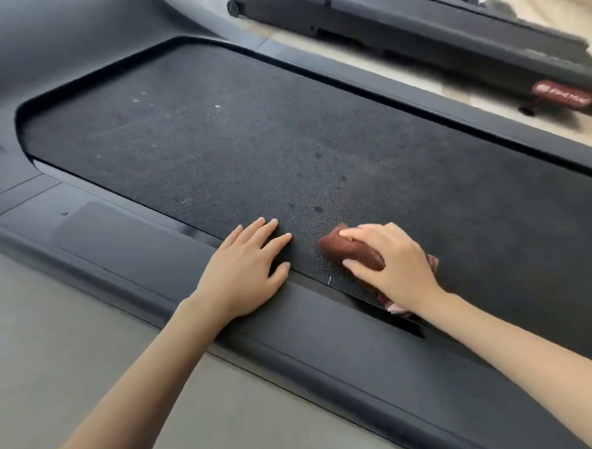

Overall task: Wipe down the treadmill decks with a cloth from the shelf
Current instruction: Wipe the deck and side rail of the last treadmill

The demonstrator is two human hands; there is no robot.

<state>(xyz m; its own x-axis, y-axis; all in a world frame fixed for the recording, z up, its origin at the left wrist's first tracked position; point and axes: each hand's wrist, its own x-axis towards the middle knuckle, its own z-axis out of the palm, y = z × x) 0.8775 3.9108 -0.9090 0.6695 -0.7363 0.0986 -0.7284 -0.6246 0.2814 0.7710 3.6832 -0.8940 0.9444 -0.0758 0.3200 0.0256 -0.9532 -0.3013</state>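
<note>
Rough matt belt (pixel 257 146), smooth plastic side rail (pixel 316 332), soft brown cloth (pixel 350 249)

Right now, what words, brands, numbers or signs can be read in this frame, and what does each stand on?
Red label on the end of the far treadmill: white lettering, too blurred to read.
Nothing else carries text: neither the near treadmill belt nor the cloth.

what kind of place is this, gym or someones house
Most likely a gym or fitness room. One treadmill fills the view, the right hand holding a brown cloth on its belt, and a second treadmill stands just beyond on a pale hard floor.
</note>
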